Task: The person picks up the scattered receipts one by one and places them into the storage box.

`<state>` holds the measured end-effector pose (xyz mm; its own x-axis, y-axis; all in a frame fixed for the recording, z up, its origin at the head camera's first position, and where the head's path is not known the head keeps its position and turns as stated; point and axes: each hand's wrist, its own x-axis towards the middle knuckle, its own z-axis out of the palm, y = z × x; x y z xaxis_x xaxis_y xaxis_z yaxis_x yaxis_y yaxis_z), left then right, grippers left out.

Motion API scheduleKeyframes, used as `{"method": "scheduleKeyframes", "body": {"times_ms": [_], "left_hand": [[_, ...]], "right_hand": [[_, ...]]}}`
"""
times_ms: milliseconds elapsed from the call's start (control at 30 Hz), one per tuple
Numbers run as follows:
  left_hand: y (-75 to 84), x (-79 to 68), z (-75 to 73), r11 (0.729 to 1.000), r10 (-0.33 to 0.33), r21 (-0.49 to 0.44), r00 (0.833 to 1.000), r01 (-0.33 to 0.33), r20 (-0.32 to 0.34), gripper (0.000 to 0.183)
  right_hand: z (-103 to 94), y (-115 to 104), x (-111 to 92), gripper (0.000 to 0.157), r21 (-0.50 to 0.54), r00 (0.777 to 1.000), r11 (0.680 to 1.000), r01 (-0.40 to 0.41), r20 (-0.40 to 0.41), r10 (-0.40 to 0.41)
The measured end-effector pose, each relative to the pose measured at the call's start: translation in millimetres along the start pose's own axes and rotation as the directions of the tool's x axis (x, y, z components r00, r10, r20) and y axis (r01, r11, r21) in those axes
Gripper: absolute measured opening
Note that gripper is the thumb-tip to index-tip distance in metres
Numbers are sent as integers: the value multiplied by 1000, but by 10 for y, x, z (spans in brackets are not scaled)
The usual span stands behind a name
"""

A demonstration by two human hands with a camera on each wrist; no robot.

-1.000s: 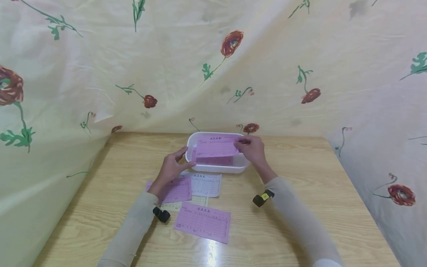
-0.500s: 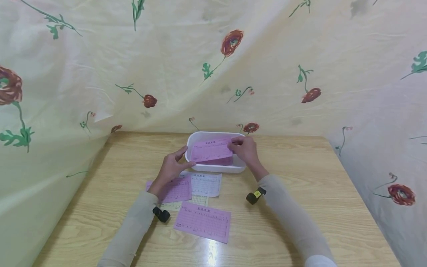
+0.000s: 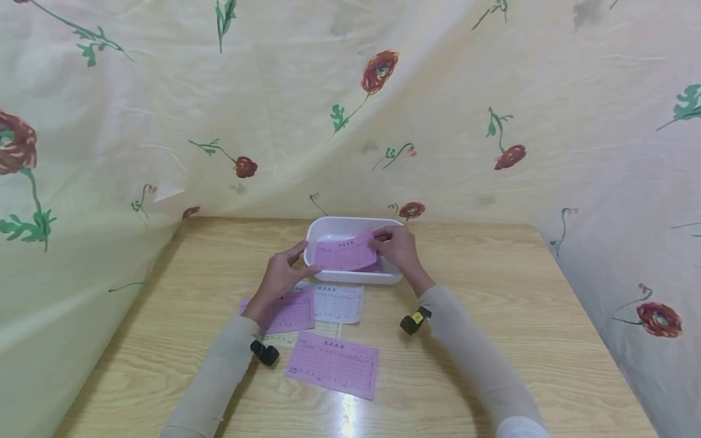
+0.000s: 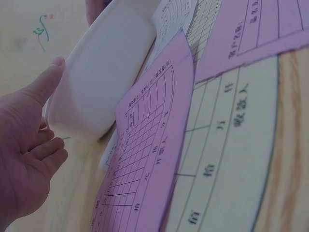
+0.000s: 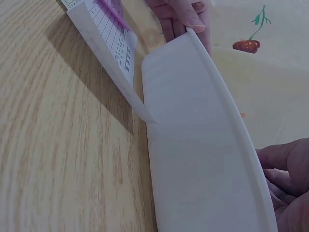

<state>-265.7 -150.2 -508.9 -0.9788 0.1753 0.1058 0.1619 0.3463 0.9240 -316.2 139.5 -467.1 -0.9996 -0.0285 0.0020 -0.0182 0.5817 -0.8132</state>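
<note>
A pink slip sits tilted inside the white box, its right end pinched in the fingers of the right hand; the left hand holds the box's left end between thumb and fingers. More slips lie on the counter before the box.

Tabletop far right gives passage; white tub bars the middle.

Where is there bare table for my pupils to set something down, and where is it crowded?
Bare table lies between the right sleeve and the floral cloth, and between the left sleeve and the cloth. Crowded: the middle, with the left hand and right hand at the white tub, and paper slips on its near side.
</note>
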Motion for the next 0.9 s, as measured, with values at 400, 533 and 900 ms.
{"method": "scheduleKeyframes", "body": {"times_ms": [400,533,900], "left_hand": [[-12,3,-2,1000,-5,-6,1000,5,2,87],[1,1,-1,1000,-9,6,1000,9,3,87],[14,-7,5,1000,-9,5,1000,9,-2,85]], "right_hand": [[-150,-75,-14,27,22,998,998,55,30,-55],[-273,-131,-83,29,19,994,995,97,52,-98],[-547,-286,-454,32,69,989,991,119,79,-124]]}}
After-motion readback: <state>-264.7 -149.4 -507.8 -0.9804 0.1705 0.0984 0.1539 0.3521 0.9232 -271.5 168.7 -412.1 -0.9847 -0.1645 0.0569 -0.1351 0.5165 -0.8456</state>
